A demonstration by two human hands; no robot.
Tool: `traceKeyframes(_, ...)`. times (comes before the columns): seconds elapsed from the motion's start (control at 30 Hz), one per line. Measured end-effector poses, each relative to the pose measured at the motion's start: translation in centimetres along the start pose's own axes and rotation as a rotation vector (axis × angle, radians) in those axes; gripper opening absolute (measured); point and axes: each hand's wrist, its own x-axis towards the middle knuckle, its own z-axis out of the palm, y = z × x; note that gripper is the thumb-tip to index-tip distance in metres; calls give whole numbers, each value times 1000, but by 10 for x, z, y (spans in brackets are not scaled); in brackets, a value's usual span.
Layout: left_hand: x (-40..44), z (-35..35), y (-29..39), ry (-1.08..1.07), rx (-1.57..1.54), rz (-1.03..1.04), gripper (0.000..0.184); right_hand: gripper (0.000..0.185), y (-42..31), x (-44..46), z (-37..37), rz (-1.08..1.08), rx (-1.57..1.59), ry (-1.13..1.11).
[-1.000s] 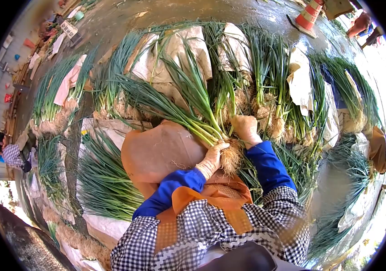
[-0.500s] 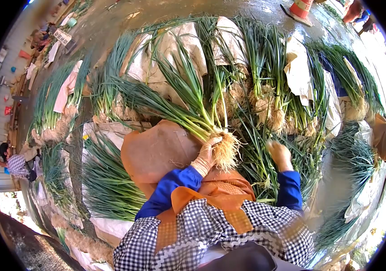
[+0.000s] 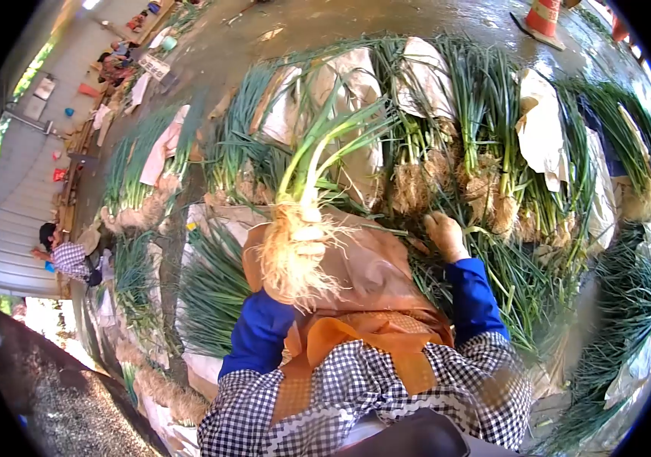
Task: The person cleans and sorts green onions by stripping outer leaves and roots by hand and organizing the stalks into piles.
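Green, the allium bunch ran forward from the left hand, clenched round its base; rightward, whether the right hand gripped anything was unclear.

Bundled scallions ahead, the apron nearest my viewpoint
From my remote post I have a single bunch in the left hand, over the apron's left side; the right hand is just right of the apron, beside loose scallions. Cloths lie among the bundles ahead. A pile lies left of the apron, another heap far right. Beyond the row, rightward, stands a traffic cone; a person is far left.
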Motion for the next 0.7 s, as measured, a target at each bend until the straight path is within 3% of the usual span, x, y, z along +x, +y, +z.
traceKeyframes(0.03, -4, 16, 3, -29, -34, -12, 32, 23, -46, -1, -27, -305, 87, 152)
traceKeyframes(0.07, -5, 28, 5, -44, -65, -23, 33, 24, -95, 4, -49, 84, 524, -158)
traceKeyframes(0.13, -4, 47, 5, -68, -119, -38, 35, 36, -138, 19, -33, -135, 971, -350)
traceKeyframes(0.17, -3, 54, 4, -75, -142, -36, 36, 43, -164, 27, -19, -313, 1084, -286)
traceKeyframes(0.2, -2, 58, 2, -83, -151, -30, 37, 52, -186, 37, -9, -538, 1043, -241)
traceKeyframes(0.23, -4, 62, 1, -71, -141, 29, 39, 55, -210, 35, -20, -609, 908, -305)
traceKeyframes(0.27, -3, 73, -7, -72, -129, 32, 39, 51, -231, 32, -12, -660, 986, -433)
traceKeyframes(0.3, -1, 89, -20, -27, -153, 74, 43, 47, -234, 27, -9, -785, 874, -499)
traceKeyframes(0.33, -4, 92, -16, -2, -155, 108, 41, 43, -237, 22, -5, -906, 758, -558)
traceKeyframes(0.4, -7, 94, -4, 35, -149, 140, 40, 39, -228, -2, -31, -949, 279, -703)
traceKeyframes(0.43, -5, 91, 2, -1, -199, 89, 41, 40, -215, -15, -56, -664, 649, -812)
traceKeyframes(0.47, -5, 89, 6, -39, -250, 36, 42, 39, -196, -24, -76, -312, 733, -941)
traceKeyframes(0.5, -7, 89, 3, 5, -247, 81, 45, 36, -153, -30, -56, -243, 867, -870)
traceKeyframes(0.53, -10, 89, 3, 21, -247, 83, 45, 30, -130, -33, -77, -28, 932, -881)
traceKeyframes(0.6, -14, 94, 9, 11, -304, 192, 51, 22, 22, -24, -33, 247, 1264, -742)
traceKeyframes(0.63, -17, 91, 15, -21, -282, 222, 56, 20, 65, -26, -28, 120, 487, -538)
traceKeyframes(0.7, -16, 96, 18, -38, -262, 231, 55, 23, 51, -26, -45, -5, -344, -287)
